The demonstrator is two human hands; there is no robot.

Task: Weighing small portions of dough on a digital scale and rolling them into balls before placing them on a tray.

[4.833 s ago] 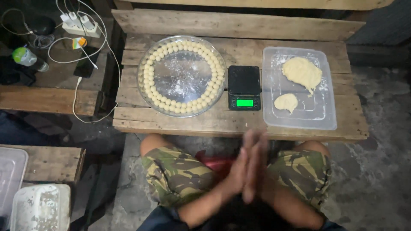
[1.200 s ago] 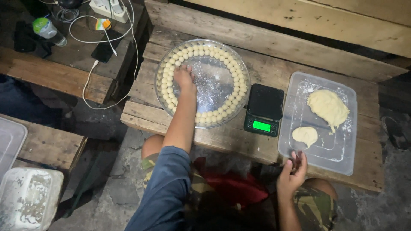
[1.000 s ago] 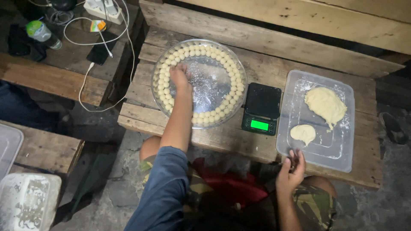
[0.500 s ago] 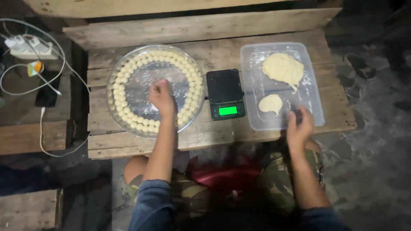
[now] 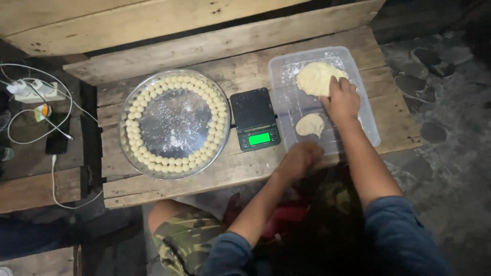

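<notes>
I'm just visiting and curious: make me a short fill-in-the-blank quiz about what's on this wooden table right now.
1. The right hand rests on the larger dough piece inside the clear plastic ____.
2. The small dough balls line the rim of the round metal ____.
3. The scale between them has a screen lit ____.
4. The left hand is at the table's ____ edge.

Missing words: tray; plate; green; near

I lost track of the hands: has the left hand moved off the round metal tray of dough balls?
Yes. The left hand has left the round metal tray, passed the black scale, and is now at the clear plastic container's near edge.
</notes>
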